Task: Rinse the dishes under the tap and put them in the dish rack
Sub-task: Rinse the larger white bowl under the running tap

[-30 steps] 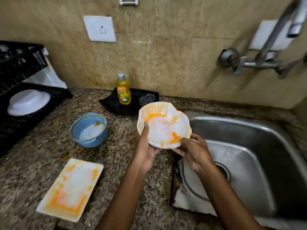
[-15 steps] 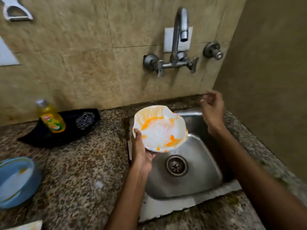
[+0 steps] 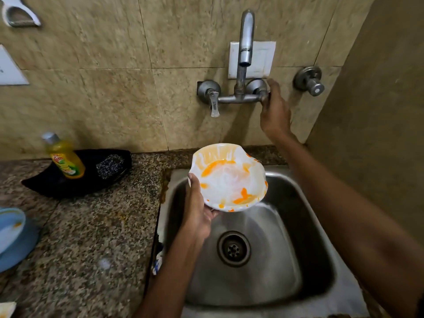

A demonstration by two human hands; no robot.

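Note:
A white bowl (image 3: 229, 177) smeared with orange sauce is held over the steel sink (image 3: 305, 230). My left hand (image 3: 197, 210) grips its left rim, thumb on the inside. On the wall above is the tap (image 3: 245, 51), its spout over the sink with no water running. My right hand (image 3: 274, 109) is raised to the tap's right handle, fingers curled round it. The left tap handle (image 3: 213, 104) hangs down untouched. The dish rack is out of view.
A yellow dish soap bottle (image 3: 65, 160) and a steel scrubber (image 3: 109, 165) sit on a black tray (image 3: 46, 182) on the granite counter. A blue bowl (image 3: 11, 237) shows at the left edge, a stained plate corner (image 3: 6, 309) bottom left. A wall valve (image 3: 309, 80) is right of the tap.
The view swung right from the counter to the sink. My right hand let go of the bowl and rose to the tap's right handle. My left hand carried the bowl over the sink.

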